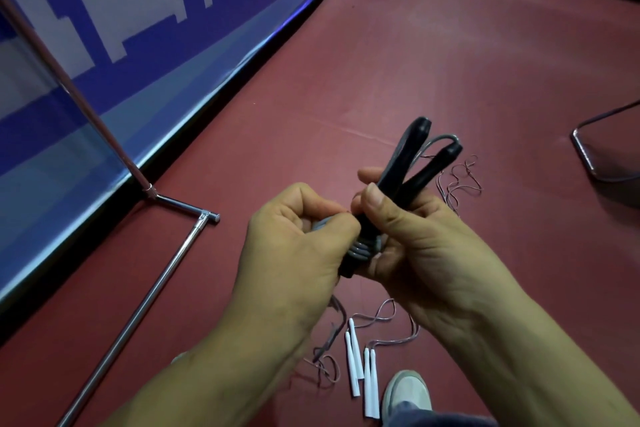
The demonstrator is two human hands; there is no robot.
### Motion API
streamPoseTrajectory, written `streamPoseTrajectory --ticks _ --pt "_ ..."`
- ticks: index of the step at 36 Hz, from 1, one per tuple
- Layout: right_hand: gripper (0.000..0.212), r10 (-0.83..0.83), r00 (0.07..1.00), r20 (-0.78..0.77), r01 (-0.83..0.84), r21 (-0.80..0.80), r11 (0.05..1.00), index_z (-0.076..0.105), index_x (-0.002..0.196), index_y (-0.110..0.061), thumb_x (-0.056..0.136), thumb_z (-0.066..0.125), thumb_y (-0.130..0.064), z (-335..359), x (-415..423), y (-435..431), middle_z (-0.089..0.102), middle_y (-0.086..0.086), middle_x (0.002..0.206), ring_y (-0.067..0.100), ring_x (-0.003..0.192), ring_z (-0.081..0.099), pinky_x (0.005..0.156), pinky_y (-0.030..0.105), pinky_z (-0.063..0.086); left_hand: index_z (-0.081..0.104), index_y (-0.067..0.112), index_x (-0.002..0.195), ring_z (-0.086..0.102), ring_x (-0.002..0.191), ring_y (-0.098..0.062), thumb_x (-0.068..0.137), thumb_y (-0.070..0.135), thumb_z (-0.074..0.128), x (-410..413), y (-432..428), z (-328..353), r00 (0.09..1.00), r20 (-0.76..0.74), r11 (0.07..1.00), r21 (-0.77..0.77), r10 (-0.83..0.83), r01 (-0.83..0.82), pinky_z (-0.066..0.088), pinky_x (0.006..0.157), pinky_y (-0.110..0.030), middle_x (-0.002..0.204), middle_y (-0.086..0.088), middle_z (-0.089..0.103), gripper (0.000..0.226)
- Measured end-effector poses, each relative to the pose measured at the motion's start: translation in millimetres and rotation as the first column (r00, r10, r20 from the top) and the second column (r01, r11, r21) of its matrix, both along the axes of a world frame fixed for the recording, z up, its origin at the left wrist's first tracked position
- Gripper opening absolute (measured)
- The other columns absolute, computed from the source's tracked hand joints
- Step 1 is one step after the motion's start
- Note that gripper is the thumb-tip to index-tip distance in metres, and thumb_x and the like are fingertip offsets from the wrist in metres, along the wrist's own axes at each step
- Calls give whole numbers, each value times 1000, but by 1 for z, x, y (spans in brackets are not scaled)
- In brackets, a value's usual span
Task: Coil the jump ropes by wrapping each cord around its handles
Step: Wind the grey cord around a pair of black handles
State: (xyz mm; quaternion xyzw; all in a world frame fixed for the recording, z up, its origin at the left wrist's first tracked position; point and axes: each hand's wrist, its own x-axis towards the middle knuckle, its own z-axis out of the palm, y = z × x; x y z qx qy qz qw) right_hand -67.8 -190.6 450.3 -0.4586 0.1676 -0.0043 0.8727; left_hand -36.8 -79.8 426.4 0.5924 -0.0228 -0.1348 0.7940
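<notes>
Head: hands (pixel 415 239) round handles (pixel 410 166) and cord (pixel 363 248)

Black handles (pixel 412 163), grey cord (pixel 363 248), white handles (pixel 362 366), maroon floor (pixel 450 62), blue-and-white banner (pixel 121 10).

Dark red floor (pixel 450 62). Blue banner, white lettering (pixel 138 28), far left. Chrome stand tube (pixel 150 295) left. Grey shoe (pixel 408 392) near. Bent metal frame (pixel 579 146) right.

Red floor (pixel 450 62): white handles (pixel 353 371), thin tangled cords (pixel 462 184), chrome stand base (pixel 141 305), possibly shoe (pixel 408 392).
</notes>
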Motion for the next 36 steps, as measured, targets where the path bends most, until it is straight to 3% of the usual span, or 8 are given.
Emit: streamPoseTrajectory --ticks 7,11,16,21,24,27,33,36 --pt "30 1 1000 -15 -4 -197 980 59 92 -6 72 75 -21 1 3 -2 64 16 79 32 69 68 65 47 59 54 20 80 56 56 -14 70 40 80 -3 14 3 930 296 928 360 -217 102 49 52 -36 65 -2 65 34" --pt "35 -32 998 -50 19 -246 969 61 97 -5 72 76 -24 1 0 -1 65 18 84 34 73 68 71 53 58 50 20 80 59 58 -16 71 31 86 -8 15 4 879 414 838 544 -237 -30 47 53 -32 69 4 67 39" --pt "42 -41 997 -60 21 -305 952 61 103 1 74 76 -26 3 -5 -2 71 17 84 32 73 74 61 42 62 55 19 78 59 57 -15 73 20 87 -5 15 5 911 341 851 525 -233 21 49 54 -31 67 1 67 33" --pt "38 31 998 -59 -49 -335 941 61 98 -4 74 75 -28 6 -9 -10 70 17 87 36 84 75 68 49 64 60 19 78 61 62 -14 66 22 86 6 23 3 935 190 906 365 -300 216 55 60 -35 67 -5 67 29" --pt "32 85 995 -60 -100 -319 943 61 102 -1 80 72 -21 7 -10 -16 67 17 89 30 78 73 65 45 62 60 17 76 51 52 -6 68 12 84 9 27 3 930 118 921 228 -348 316 44 51 -16 60 0 59 25" --pt "30 138 989 -45 -145 -280 949 63 106 1 81 67 -16 5 -11 -21 68 20 92 31 78 71 67 45 61 64 25 73 42 50 -9 67 16 80 12 28 2 927 58 917 180 -371 356 37 46 -20 61 -1 54 20" --pt "31 178 984 -7 -171 -325 930 64 106 8 82 62 -11 6 -15 -32 70 21 92 29 73 71 57 36 59 70 18 83 42 54 -14 72 13 77 23 41 7 847 -7 838 141 -531 527 36 50 -24 66 -5 55 14" --pt "28 205 978 -28 -200 -379 904 66 102 6 79 64 -10 8 -17 -36 69 27 92 34 74 72 59 38 60 72 11 82 42 52 -15 77 12 75 34 50 10 830 -23 799 258 -557 543 36 50 -27 61 -5 52 6"
